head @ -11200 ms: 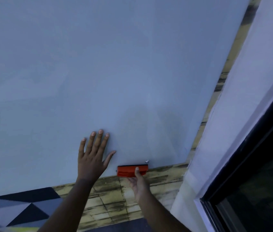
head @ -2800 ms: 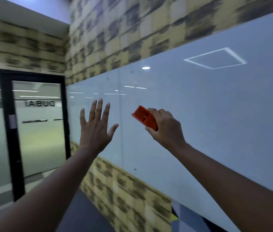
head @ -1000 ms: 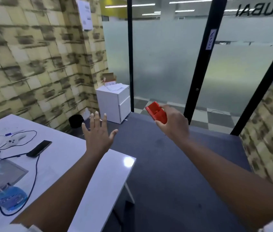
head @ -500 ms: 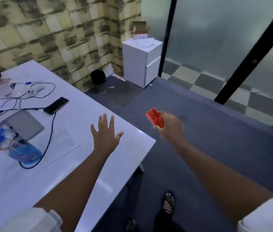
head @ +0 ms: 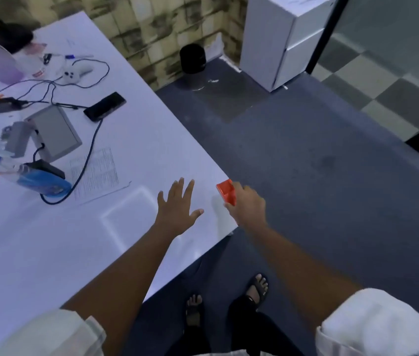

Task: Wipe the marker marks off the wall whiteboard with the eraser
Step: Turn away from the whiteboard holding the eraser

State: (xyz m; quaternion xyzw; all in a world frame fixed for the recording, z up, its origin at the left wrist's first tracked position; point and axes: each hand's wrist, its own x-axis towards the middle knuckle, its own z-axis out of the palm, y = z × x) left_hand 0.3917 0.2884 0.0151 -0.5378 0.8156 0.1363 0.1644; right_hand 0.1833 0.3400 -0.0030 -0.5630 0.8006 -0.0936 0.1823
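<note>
White table [head: 49, 253] meets dark carpet [head: 319, 176]. Right hand [head: 248, 206] has its grip clamped on the red eraser [head: 227, 193] over the corner. Left hand [head: 177, 209] hovers, fingers spread.

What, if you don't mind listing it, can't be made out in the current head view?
- Whiteboard: out of frame, so any remaining marks are unknowable.
- Eraser: mostly covered by the right hand; whether it touches the table is unclear.
- Printed sheet: text too small.
- Blue bottle: label blurred.
- Left hand: contact with the table unclear.
</note>
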